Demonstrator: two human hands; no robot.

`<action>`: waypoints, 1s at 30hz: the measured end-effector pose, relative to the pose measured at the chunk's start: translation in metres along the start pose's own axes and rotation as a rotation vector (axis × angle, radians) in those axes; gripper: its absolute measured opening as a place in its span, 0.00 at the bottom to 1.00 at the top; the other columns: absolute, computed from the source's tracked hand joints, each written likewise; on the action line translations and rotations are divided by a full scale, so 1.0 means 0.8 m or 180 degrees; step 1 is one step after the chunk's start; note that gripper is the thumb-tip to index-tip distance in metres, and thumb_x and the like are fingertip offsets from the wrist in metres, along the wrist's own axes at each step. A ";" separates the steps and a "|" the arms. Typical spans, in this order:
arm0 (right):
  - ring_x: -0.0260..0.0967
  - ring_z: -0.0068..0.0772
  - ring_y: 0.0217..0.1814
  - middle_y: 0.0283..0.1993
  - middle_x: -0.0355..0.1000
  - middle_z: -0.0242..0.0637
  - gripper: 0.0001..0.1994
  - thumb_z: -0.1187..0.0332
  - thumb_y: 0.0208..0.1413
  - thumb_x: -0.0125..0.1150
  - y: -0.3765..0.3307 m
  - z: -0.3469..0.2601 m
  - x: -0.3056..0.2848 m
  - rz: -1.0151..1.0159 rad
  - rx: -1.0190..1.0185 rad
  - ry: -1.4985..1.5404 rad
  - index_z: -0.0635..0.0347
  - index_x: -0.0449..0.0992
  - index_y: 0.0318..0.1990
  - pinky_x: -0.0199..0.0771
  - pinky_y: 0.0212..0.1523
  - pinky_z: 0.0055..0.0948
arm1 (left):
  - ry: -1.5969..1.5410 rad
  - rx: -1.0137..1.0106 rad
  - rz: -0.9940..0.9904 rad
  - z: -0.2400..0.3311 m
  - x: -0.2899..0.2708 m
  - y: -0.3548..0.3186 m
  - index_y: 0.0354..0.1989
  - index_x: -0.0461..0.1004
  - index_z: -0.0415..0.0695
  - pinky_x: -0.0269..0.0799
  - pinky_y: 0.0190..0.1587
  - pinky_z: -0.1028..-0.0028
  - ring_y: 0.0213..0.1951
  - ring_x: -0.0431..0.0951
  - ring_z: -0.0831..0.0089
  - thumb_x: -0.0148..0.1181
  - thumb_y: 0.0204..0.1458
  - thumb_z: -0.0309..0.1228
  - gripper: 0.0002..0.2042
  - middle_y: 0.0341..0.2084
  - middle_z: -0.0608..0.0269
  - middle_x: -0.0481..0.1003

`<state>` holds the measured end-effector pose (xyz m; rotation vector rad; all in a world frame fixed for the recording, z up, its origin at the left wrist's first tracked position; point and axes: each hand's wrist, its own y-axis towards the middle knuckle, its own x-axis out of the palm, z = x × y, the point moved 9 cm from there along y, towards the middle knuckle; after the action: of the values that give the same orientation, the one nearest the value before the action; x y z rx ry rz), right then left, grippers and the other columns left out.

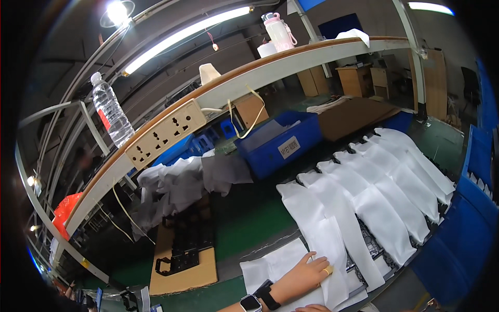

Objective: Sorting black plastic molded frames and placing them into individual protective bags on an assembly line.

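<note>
My left hand (306, 273) lies flat on a white soft pouch (328, 260) at the near end of the bench, fingers spread, with a ring on one finger. A watch (250, 303) and a black band sit on its wrist. Only a sliver of my right hand (312, 308) shows at the bottom edge, just below the left hand. Several similar white pouches (384, 208) lie side by side in an overlapping row running to the far right, with black parts (370, 244) peeking out between them. Flat white sheets (273, 265) lie under my left wrist.
A cardboard sheet (200, 273) with black plastic frames (176, 261) lies to the left. Behind it is a heap of white and grey pouches (182, 182), then a blue bin (280, 143). A shelf (312, 57) above carries a power strip (166, 133), a water bottle (112, 112) and a pink bottle (279, 31).
</note>
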<state>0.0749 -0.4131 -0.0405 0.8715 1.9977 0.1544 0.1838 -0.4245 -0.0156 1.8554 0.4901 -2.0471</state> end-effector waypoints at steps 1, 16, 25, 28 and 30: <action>0.60 0.46 0.57 0.53 0.65 0.47 0.18 0.67 0.50 0.53 0.000 0.001 0.002 0.0018 -0.0009 -0.0003 0.65 0.69 0.48 0.55 0.60 0.40 | 0.0052 0.0019 0.0142 0.001 -0.003 0.001 0.47 0.67 0.38 0.53 0.62 0.58 0.58 0.63 0.64 0.56 0.43 0.24 0.19 0.48 0.55 0.68; 0.60 0.43 0.57 0.53 0.66 0.42 0.17 0.64 0.51 0.53 -0.011 0.026 0.049 0.0386 -0.0128 -0.0226 0.61 0.71 0.47 0.54 0.61 0.44 | 0.0335 0.0536 0.0631 0.036 -0.028 -0.009 0.37 0.68 0.41 0.49 0.64 0.52 0.52 0.69 0.67 0.55 0.41 0.27 0.13 0.42 0.58 0.69; 0.55 0.52 0.60 0.56 0.61 0.50 0.20 0.64 0.47 0.57 -0.010 0.037 0.043 0.0600 -0.0189 -0.0409 0.63 0.70 0.48 0.51 0.62 0.50 | -0.1226 -0.0286 0.1949 0.017 -0.086 -0.077 0.46 0.68 0.40 0.70 0.48 0.66 0.43 0.75 0.61 0.63 0.47 0.33 0.19 0.40 0.55 0.74; 0.54 0.53 0.61 0.57 0.60 0.51 0.21 0.64 0.46 0.58 -0.008 0.034 0.024 0.0599 -0.0131 -0.0464 0.64 0.70 0.48 0.50 0.62 0.50 | -0.2846 -0.1794 0.3058 0.001 -0.106 -0.136 0.42 0.71 0.36 0.70 0.41 0.72 0.36 0.75 0.68 0.66 0.45 0.37 0.20 0.35 0.56 0.76; 0.53 0.54 0.61 0.57 0.60 0.52 0.21 0.65 0.45 0.58 -0.004 0.032 0.013 0.0553 -0.0115 -0.0472 0.64 0.70 0.48 0.50 0.63 0.51 | -0.3606 -0.2291 0.3394 -0.020 -0.096 -0.172 0.43 0.72 0.34 0.70 0.39 0.75 0.35 0.73 0.79 0.66 0.46 0.40 0.23 0.34 0.64 0.76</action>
<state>0.0903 -0.4148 -0.0635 1.0040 1.7766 0.2174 0.1411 -0.2940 0.0637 0.2093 -0.1073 -1.4551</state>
